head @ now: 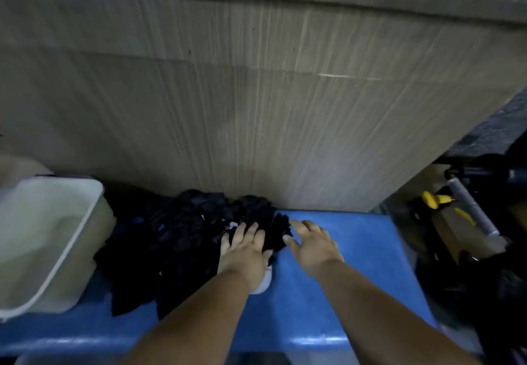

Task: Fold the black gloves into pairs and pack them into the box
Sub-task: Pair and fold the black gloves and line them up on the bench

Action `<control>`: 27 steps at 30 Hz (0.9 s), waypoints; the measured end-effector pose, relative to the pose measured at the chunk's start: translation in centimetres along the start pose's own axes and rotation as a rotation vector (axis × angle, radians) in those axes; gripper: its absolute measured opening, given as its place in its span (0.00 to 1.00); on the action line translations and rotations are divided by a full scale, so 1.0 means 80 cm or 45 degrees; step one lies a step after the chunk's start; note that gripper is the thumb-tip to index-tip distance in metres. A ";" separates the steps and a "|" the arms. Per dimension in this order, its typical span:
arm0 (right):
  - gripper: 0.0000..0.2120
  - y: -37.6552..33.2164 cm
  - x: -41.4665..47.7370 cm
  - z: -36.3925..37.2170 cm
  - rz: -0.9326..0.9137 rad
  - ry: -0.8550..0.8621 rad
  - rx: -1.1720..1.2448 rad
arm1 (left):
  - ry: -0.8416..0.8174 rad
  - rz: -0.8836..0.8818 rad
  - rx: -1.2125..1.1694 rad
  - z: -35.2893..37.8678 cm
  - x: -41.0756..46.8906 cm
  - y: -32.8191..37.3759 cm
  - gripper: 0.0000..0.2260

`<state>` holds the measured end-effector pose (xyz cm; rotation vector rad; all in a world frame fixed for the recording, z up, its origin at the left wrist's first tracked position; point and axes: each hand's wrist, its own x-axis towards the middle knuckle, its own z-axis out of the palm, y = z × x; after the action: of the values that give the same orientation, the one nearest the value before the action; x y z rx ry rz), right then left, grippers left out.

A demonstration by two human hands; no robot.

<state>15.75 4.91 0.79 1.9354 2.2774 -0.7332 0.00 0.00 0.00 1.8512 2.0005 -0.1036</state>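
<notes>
Black gloves (176, 239) heaped left-centre on blue table (356, 265), beside white tub (91, 250) at left, probably the packing box. Left hand (245, 250) flat, fingers straight, pinning top glove. Right hand (312, 246) fingers spread wide at glove's right edge, holding nothing; likely smoothing for fold.

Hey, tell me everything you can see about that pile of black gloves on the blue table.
The pile of black gloves is a loose, crumpled heap of dark, soft-looking fabric; single gloves blur together. It lies on the blue table, right of the white tub, its far edge against the brown board. The left hand rests flat on its right part; the right hand, fingers spread, is at its right edge.
</notes>
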 end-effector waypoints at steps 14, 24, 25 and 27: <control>0.24 0.028 0.098 0.124 -0.179 0.143 0.010 | 0.204 0.124 0.149 0.105 0.076 -0.048 0.25; 0.21 0.052 0.120 0.182 -0.276 0.406 -0.044 | 0.348 0.138 0.179 0.145 0.092 -0.059 0.25; 0.21 0.054 0.119 0.182 -0.273 0.416 -0.042 | 0.356 0.130 0.181 0.146 0.091 -0.059 0.25; 0.20 0.063 0.108 0.186 -0.263 0.441 -0.047 | 0.383 0.112 0.211 0.147 0.085 -0.055 0.25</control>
<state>14.97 7.41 -16.95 1.9611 2.6995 -0.3876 -1.63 2.06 -14.08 2.1665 2.1577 0.0383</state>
